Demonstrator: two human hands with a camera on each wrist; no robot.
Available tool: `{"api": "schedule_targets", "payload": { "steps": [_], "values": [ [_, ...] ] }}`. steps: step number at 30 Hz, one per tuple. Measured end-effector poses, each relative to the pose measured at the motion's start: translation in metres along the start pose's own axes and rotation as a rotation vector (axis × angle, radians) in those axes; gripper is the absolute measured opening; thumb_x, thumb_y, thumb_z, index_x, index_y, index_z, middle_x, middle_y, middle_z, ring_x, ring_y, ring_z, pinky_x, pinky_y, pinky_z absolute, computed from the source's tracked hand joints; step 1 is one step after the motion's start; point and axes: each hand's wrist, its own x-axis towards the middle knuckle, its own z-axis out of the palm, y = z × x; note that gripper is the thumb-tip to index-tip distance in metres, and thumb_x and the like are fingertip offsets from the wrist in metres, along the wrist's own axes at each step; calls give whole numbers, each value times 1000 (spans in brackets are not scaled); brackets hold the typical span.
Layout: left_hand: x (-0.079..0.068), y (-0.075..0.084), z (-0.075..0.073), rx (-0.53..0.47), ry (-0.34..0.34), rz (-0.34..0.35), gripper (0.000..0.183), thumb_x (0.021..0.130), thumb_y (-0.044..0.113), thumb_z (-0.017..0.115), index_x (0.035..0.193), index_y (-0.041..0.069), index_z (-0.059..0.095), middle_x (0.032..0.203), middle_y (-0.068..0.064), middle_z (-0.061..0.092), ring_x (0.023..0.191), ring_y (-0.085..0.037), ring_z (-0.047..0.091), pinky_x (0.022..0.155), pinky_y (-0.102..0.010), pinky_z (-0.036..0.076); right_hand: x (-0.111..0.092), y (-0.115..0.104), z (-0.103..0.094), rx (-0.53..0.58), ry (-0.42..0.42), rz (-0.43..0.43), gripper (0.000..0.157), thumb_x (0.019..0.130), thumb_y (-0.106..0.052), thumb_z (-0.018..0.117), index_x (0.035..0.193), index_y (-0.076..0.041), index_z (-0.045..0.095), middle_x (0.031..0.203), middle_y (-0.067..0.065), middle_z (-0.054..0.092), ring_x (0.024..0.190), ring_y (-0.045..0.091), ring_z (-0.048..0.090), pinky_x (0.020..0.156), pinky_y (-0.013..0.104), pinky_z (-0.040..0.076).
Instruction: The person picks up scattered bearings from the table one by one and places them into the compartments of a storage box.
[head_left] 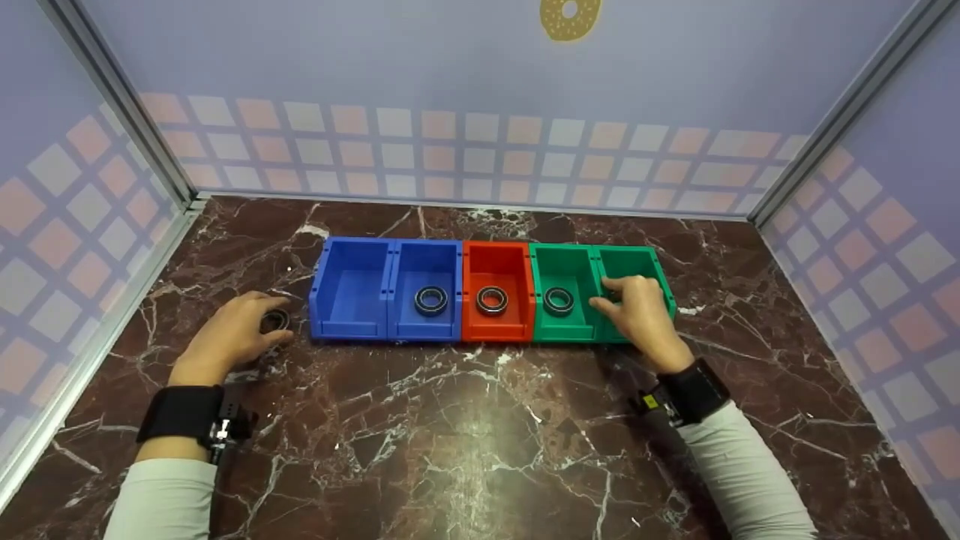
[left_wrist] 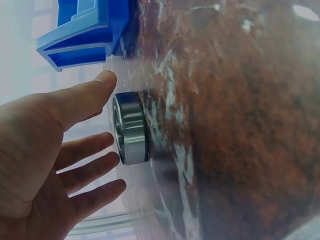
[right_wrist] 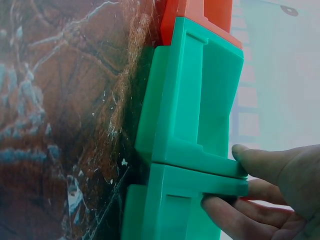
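Observation:
My left hand (head_left: 238, 330) spreads its thumb and fingers around a ball bearing (left_wrist: 132, 127) on the tabletop, left of the blue bins. In the left wrist view the fingertips are close to the bearing's upper face. At the rightmost green bin (head_left: 660, 315), my right hand (head_left: 637, 304) reaches over the wall next to the other green bin (right_wrist: 220, 95). Its thumb is at the wall's edge; a fingertip dips inside the rightmost bin. Something dark shows beside that finger, mostly hidden; whether the hand grips it I cannot tell.
Five joined bins stand in a row, including a left blue bin (head_left: 352, 289), a second blue bin (head_left: 426, 262) and a red bin (head_left: 495, 259). Single bearings lie in the second blue, red and left green bins. Patterned walls (head_left: 480, 75) enclose the marble tabletop (head_left: 450, 420).

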Motion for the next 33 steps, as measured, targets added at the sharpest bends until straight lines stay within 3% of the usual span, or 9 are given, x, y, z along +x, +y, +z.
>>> {"api": "schedule_targets", "payload": {
  "steps": [5, 12, 19, 26, 33],
  "values": [
    [1, -1, 3, 3, 4, 23, 58, 88, 21, 73, 136, -5, 53, 130, -34, 54, 121, -53, 50, 103, -63, 38, -1, 1, 0, 8, 9, -11, 42, 87, -20, 76, 120, 4, 67, 114, 27, 68, 40, 4, 35, 51, 25, 26],
    [1, -2, 5, -7, 9, 28, 56, 88, 18, 73, 135, -5, 54, 128, -33, 56, 119, -52, 51, 103, -63, 38, 0, 0, -1, 11, 7, -9, 42, 86, -19, 77, 120, 5, 66, 115, 28, 68, 45, 18, 49, 52, 25, 30],
    [2, -3, 6, 5, 30, 57, 52, 85, 12, 74, 131, -6, 57, 123, -32, 59, 115, -51, 54, 101, -62, 40, 0, 0, -1, 4, 2, -8, 42, 87, -19, 76, 120, 4, 67, 112, 27, 69, 39, 8, 33, 51, 26, 27],
    [3, -2, 6, 30, 26, 74, 48, 84, 3, 72, 128, -7, 59, 120, -32, 60, 113, -52, 56, 99, -62, 43, 1, -1, -1, 2, 3, 1, 42, 86, -20, 77, 120, 4, 67, 112, 28, 69, 39, 7, 33, 49, 26, 24],
    [0, -2, 9, 21, 63, 93, 44, 82, 0, 73, 124, -8, 61, 113, -31, 63, 107, -50, 59, 96, -61, 45, -1, 0, 0, -8, -18, 10, 42, 89, -20, 74, 123, 2, 66, 84, 24, 72, 37, 5, 21, 48, 25, 19]
  ]
}}
